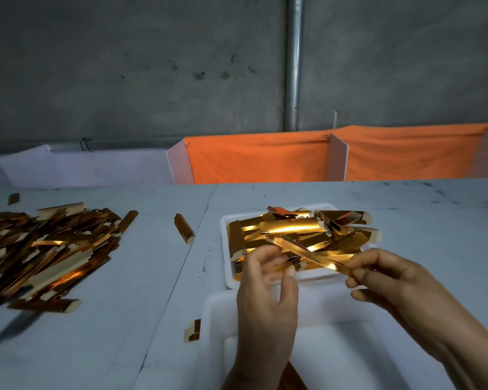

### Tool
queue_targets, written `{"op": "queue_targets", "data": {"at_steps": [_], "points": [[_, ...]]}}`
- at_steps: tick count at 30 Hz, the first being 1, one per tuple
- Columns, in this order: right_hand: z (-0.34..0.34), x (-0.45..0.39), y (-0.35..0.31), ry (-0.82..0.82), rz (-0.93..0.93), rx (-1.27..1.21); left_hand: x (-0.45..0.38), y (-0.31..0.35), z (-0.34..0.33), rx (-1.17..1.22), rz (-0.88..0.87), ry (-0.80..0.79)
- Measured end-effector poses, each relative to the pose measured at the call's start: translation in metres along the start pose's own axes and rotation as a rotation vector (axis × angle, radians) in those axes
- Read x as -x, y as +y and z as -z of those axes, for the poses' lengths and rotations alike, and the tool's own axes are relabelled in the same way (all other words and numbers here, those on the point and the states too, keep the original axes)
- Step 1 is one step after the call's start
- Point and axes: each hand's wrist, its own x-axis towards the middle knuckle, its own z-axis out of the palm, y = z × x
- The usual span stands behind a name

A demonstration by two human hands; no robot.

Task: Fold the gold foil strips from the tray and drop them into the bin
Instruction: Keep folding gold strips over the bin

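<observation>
Far left of my hands, a loose heap of folded gold pieces (48,249) on the grey table (158,277); two stray folded bits lie between heap and hands, one further back (184,228), one close by (192,330). My left hand (265,302) pinches one end of a gold foil strip (310,254), fingers closed on it. The strip runs across to my right hand (392,280), clamped on the other end. Just beyond both hands, the white tray (225,249) piled with strips (293,229). Under my hands, a white bin (335,347).
</observation>
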Motion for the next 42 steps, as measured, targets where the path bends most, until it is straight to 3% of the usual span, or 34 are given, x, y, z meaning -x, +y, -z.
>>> {"op": "queue_targets", "data": {"at_steps": [1,3,6,9,13,16,20,23,26,33,35,37,40,42], "points": [[-0.001,0.004,0.005,0.023,0.031,0.042,0.0,0.0,0.001,0.121,0.104,-0.07],[-0.003,0.009,0.014,0.097,0.101,0.119,-0.001,-0.003,0.005,0.194,0.154,-0.121],[-0.004,0.01,0.019,0.144,0.14,0.223,-0.002,-0.004,0.009,0.116,0.081,-0.163],[-0.003,0.009,0.02,0.109,0.124,0.193,-0.002,-0.004,0.008,-0.037,-0.012,-0.305],[-0.001,0.01,0.021,0.139,0.09,0.139,-0.002,-0.005,0.009,-0.032,0.044,-0.363],[0.001,0.011,0.024,0.222,0.08,0.114,-0.004,-0.005,0.01,0.108,0.185,-0.364],[0.001,0.009,0.024,0.139,0.003,-0.058,-0.008,-0.005,0.011,0.365,0.505,-0.418],[0.004,0.007,0.022,0.111,-0.029,-0.211,-0.007,-0.005,0.011,0.379,0.598,-0.435],[0.007,0.007,0.024,0.091,-0.073,-0.324,-0.004,-0.007,0.008,0.179,0.472,-0.428],[0.005,0.009,0.025,-0.028,-0.11,-0.4,0.007,-0.008,-0.004,-0.618,-0.405,-0.338],[0.006,0.01,0.024,-0.054,-0.111,-0.433,0.009,-0.006,-0.007,-0.695,-0.45,-0.306],[0.008,0.011,0.022,-0.089,-0.104,-0.47,0.01,-0.001,-0.009,-0.621,-0.354,-0.348],[0.007,0.012,0.021,-0.139,-0.072,-0.513,0.011,-0.004,-0.009,-0.413,-0.004,-0.52],[0.006,0.012,0.022,-0.157,-0.046,-0.508,0.01,-0.001,-0.009,-0.296,0.111,-0.55]]}}
